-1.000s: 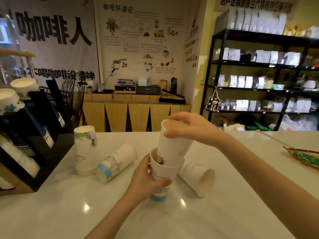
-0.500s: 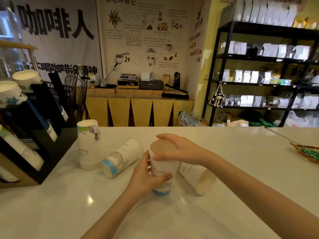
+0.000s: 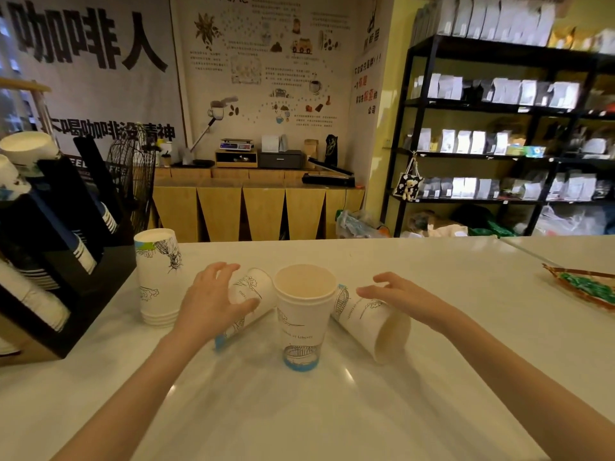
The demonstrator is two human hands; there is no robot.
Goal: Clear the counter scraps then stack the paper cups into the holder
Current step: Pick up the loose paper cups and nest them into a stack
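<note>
Nested white paper cups (image 3: 304, 314) stand upright, mouth up, in the middle of the white counter (image 3: 299, 410). On their left a paper cup (image 3: 256, 287) lies on its side; my left hand (image 3: 213, 301) wraps around it, thumb across its wall. Another cup (image 3: 369, 322) lies on its side on the right, mouth toward me. My right hand (image 3: 396, 294) hovers just over it, fingers apart, holding nothing. A stack of upside-down cups (image 3: 158, 277) stands further left. The black cup holder (image 3: 70, 261) at the left edge holds slanted rows of cups.
A woven tray (image 3: 585, 287) with green contents sits at the counter's right edge. Behind the counter are a wire fan (image 3: 133, 174), a wooden sideboard (image 3: 253, 207) and black shelves (image 3: 499, 128) of bags.
My right hand pushed the upper cup fully down into the lower one, then both hands let go. The left moved onto the left lying cup, the right out over the right one.
</note>
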